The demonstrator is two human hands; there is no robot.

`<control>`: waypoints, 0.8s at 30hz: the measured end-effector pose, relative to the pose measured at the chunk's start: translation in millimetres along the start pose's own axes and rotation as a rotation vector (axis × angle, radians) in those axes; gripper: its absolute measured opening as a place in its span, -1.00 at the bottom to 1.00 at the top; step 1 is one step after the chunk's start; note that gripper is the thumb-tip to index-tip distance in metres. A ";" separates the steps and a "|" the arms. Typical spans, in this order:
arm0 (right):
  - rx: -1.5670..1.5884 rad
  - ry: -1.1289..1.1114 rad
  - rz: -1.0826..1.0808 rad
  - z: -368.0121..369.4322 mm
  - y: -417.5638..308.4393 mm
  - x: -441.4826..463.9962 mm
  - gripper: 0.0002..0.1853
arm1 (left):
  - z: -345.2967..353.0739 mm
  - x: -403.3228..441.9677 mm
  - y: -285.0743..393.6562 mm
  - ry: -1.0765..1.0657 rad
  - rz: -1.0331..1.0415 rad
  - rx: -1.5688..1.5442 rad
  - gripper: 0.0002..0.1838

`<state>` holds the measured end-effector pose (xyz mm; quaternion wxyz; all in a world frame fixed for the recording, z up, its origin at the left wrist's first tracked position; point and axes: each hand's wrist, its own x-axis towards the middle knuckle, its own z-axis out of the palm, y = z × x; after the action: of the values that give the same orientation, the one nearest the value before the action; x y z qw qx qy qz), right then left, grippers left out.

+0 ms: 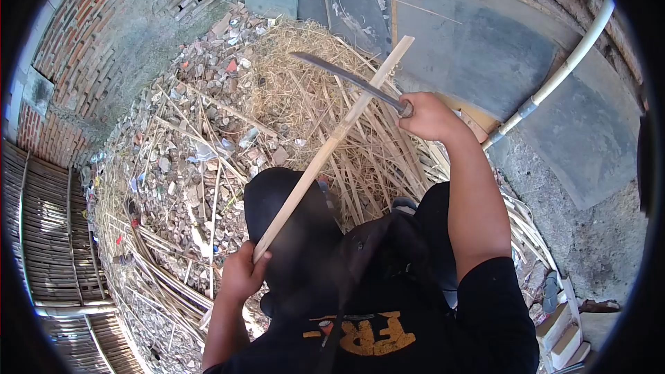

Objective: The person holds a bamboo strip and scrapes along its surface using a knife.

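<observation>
My left hand (239, 273) is closed around the lower end of a long, pale bamboo strip (327, 150), which slants up and to the right over my knee. The handle of a machete is gripped in my right hand (431, 118). Its dark, slightly curved blade (332, 69) points left and crosses the strip near the strip's upper end. Whether the edge bites into the bamboo cannot be made out. Beneath the strip lie fine straw-like shavings (284, 55) and a heap of split bamboo strips (367, 159).
Rubble and litter (201, 138) cover the ground to the left, with more bamboo strips (163, 277) lying across it. A brick wall (97, 34) rises at the back left. Grey panels (464, 48) and a pale pole (564, 69) stand at the right. A slatted bamboo screen (52, 228) is far left.
</observation>
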<state>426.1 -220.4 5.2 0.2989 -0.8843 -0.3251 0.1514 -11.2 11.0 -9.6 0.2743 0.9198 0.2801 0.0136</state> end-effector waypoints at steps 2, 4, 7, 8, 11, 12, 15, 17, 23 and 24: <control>-0.073 -0.128 -0.096 -8.1 -22.3 -14.8 -0.68 | 2.8 2.7 -3.3 -0.016 -0.003 -0.074 -0.60; -0.104 -0.217 -0.150 -16.0 -29.0 -20.1 -0.65 | 5.2 6.3 -7.6 -0.028 0.017 -0.099 -0.60; 0.032 -0.074 0.030 -15.1 18.6 7.8 -0.49 | -1.6 4.7 -2.5 -0.034 0.017 -0.082 -0.59; 0.065 0.010 0.076 -14.1 31.5 11.9 -0.47 | -3.1 6.2 0.7 -0.031 0.020 -0.071 -0.58; 0.138 0.196 0.163 -13.6 46.8 19.9 -0.43 | -6.6 4.5 -3.5 -0.030 0.089 -0.020 -0.54; 0.139 0.211 0.159 -13.5 45.2 18.6 -0.42 | -6.5 4.8 -9.2 -0.030 0.097 -0.071 -0.53; 0.217 0.205 0.115 -16.8 39.2 10.6 -0.43 | -1.4 4.2 -20.3 -0.034 0.091 -0.140 -0.49; 0.260 0.211 0.084 -20.4 40.5 7.0 -0.45 | -1.7 2.8 -12.0 -0.021 0.056 -0.070 -0.47; 0.182 0.234 0.065 -27.4 25.0 -0.2 -0.48 | -2.6 -19.9 7.2 0.095 -0.014 0.052 -0.64; 0.189 0.232 0.037 -26.1 21.1 -2.6 -0.49 | -1.0 -23.1 8.4 0.138 -0.005 0.053 -0.68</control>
<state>446.4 -246.3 12.4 0.4134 -0.8697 -0.2565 0.0835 -26.6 -6.4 -1.6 0.2297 0.9230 0.3008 0.0687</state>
